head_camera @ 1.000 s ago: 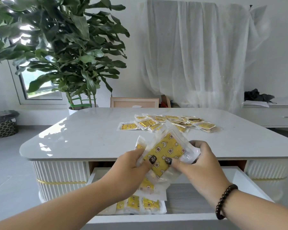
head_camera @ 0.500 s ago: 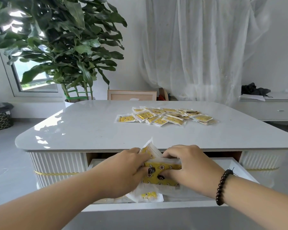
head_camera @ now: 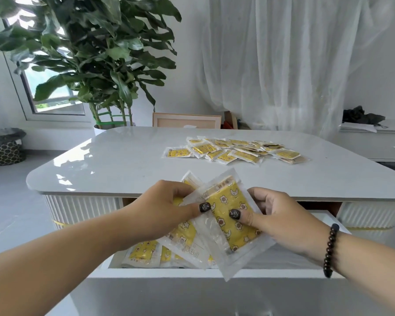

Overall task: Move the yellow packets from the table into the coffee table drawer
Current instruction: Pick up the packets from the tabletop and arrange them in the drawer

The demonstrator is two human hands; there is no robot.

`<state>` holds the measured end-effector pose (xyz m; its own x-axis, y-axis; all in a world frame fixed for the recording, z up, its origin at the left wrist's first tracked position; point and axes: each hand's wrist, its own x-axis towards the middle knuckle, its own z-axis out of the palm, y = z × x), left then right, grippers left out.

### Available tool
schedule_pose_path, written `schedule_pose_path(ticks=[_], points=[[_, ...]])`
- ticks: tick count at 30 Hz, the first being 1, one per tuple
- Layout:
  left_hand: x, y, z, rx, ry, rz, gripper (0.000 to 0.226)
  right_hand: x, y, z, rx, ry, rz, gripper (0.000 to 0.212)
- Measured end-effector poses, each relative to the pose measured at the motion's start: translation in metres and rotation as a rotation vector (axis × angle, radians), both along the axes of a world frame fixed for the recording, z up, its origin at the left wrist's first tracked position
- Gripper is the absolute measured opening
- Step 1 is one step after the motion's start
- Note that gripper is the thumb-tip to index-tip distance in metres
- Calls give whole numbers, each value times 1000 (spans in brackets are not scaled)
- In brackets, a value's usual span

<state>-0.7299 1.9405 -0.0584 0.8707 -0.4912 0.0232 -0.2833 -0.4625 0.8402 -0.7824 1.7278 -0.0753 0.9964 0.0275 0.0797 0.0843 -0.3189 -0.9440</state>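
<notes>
A fanned bunch of yellow packets (head_camera: 232, 215) in clear wrappers hangs over the open coffee table drawer (head_camera: 192, 273). My left hand (head_camera: 164, 213) pinches the bunch from the left, thumb on top. My right hand (head_camera: 274, 217) pinches it from the right, thumb on the front packet. More yellow packets (head_camera: 144, 252) lie flat in the drawer's left part, partly hidden by the bunch. A spread pile of yellow packets (head_camera: 233, 150) lies on the white table top (head_camera: 123, 165), far right of middle.
A large potted plant (head_camera: 96, 65) stands behind the table's left corner. A wooden frame (head_camera: 186, 120) leans behind the table. A white curtain (head_camera: 294, 60) hangs at the back, a low white cabinet (head_camera: 374, 144) stands at right, and a patterned bin (head_camera: 6, 151) at left.
Both hands dipped the bunch of packets low into the drawer half a second ago. Now they have raised it again above the drawer and tilted it upright, still fanned.
</notes>
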Motion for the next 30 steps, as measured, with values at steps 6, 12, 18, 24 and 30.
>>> schedule_pose_path(ticks=[6, 12, 18, 24, 30], points=[[8, -10, -9, -55, 52, -3, 10, 9, -11, -6, -59, 39, 77, 22], [31, -13, -36, -44, 143, 80, 33, 30, -40, -28, -370, 37, -216, 18], [54, -26, -70, 13, 253, 65, 61, 47, -89, -78, -454, 347, -350, 20], [77, -59, -117, 115, 417, 123, 70, 59, -115, -101, -478, 509, -455, 22], [107, -105, -150, 95, 529, 141, 38, 67, -123, -114, -356, 524, -367, 27]])
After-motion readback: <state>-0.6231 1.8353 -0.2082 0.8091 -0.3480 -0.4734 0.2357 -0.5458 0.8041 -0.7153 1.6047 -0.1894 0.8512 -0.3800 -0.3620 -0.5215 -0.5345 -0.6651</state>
